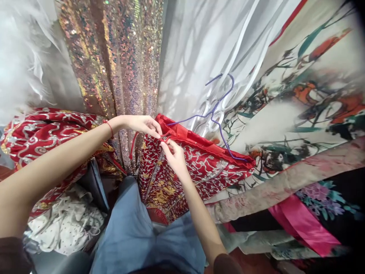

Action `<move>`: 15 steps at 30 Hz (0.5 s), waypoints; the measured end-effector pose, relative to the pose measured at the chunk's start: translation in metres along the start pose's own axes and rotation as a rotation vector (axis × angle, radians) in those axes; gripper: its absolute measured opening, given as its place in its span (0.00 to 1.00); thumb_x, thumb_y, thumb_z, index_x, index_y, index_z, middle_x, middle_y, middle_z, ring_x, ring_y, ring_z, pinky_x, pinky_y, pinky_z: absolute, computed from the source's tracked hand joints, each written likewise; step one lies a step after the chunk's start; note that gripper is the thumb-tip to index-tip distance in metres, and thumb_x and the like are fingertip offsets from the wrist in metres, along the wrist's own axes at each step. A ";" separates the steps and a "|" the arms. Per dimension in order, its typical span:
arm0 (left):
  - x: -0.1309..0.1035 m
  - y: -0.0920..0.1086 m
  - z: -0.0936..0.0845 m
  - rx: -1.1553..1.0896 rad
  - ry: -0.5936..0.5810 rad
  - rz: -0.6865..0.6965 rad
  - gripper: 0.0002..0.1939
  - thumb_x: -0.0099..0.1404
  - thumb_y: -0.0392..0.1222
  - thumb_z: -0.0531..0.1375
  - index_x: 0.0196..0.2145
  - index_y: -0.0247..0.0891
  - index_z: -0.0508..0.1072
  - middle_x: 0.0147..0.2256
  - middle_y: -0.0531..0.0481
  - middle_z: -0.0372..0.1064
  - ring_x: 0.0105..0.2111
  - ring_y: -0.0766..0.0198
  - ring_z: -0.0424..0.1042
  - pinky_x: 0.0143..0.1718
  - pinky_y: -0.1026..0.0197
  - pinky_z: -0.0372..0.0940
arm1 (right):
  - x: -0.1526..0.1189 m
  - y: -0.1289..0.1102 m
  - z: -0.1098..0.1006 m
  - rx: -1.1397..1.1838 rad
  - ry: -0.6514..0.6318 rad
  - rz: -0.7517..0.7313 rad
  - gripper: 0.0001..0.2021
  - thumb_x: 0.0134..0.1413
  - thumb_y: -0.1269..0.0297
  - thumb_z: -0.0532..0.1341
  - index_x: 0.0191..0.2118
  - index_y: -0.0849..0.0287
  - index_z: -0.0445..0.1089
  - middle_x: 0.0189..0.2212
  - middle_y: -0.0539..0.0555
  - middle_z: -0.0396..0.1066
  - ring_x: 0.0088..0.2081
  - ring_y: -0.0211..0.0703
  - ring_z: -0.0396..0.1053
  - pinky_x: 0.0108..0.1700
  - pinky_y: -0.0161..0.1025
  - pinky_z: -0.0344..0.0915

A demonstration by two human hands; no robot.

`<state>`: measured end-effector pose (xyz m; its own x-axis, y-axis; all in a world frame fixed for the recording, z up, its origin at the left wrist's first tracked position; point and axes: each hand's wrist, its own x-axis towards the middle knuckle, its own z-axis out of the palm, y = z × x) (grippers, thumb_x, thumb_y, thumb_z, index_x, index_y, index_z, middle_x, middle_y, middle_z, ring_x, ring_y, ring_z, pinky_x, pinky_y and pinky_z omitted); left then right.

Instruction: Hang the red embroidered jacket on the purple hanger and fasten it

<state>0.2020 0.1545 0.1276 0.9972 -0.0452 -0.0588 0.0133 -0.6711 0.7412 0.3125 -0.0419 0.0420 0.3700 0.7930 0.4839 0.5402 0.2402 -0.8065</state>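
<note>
A red garment [211,165] with silver and gold embroidery hangs in front of me, its red satin waistband at the top. Inside the waistband sits a purple hanger [212,111], its hook free in the air. At the garment's upper left edge, my left hand [145,125] pinches a thin red cord [164,138]. Just below and to the right, my right hand [174,155] also has its thumb and finger closed on the cord. The two hands nearly touch. A loose red cord end [132,146] dangles to the left.
Sequined cloth [134,57] hangs behind, beside white fabric [188,57] and floral-painted cloth [299,102]. Another red embroidered bundle [54,133] lies at left, above white dotted cloth [68,224]. White hangers [242,42] hang near the purple one. Pink satin [305,224] is at lower right.
</note>
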 end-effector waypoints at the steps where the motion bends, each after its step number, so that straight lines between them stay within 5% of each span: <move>1: 0.002 0.000 0.001 0.013 -0.002 0.006 0.19 0.60 0.54 0.64 0.42 0.37 0.79 0.32 0.50 0.77 0.31 0.66 0.71 0.35 0.64 0.62 | -0.001 0.002 -0.001 -0.002 0.018 -0.007 0.16 0.62 0.50 0.57 0.32 0.58 0.68 0.25 0.46 0.63 0.26 0.34 0.57 0.32 0.34 0.56; 4: 0.006 0.001 0.002 0.101 0.010 0.010 0.19 0.59 0.54 0.63 0.36 0.34 0.80 0.34 0.48 0.77 0.34 0.64 0.71 0.38 0.63 0.63 | -0.010 0.008 -0.011 -0.010 0.093 0.003 0.15 0.62 0.51 0.57 0.34 0.58 0.72 0.28 0.48 0.69 0.29 0.36 0.63 0.36 0.35 0.60; 10: 0.006 -0.003 -0.007 0.387 0.130 -0.035 0.21 0.64 0.55 0.56 0.35 0.34 0.77 0.32 0.49 0.74 0.31 0.66 0.68 0.36 0.64 0.61 | -0.031 0.019 -0.041 -0.023 0.441 0.096 0.16 0.60 0.52 0.59 0.28 0.58 0.69 0.25 0.49 0.68 0.26 0.36 0.63 0.33 0.36 0.62; 15: 0.005 0.008 0.004 0.277 0.127 -0.035 0.20 0.65 0.56 0.53 0.34 0.35 0.74 0.32 0.48 0.72 0.32 0.64 0.67 0.37 0.63 0.62 | -0.017 0.015 -0.037 0.136 0.319 0.155 0.18 0.59 0.49 0.56 0.30 0.59 0.69 0.30 0.54 0.73 0.26 0.36 0.68 0.28 0.35 0.64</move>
<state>0.2071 0.1457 0.1303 0.9979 0.0627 0.0163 0.0446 -0.8476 0.5287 0.3428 -0.0721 0.0341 0.6675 0.6170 0.4168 0.3619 0.2203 -0.9058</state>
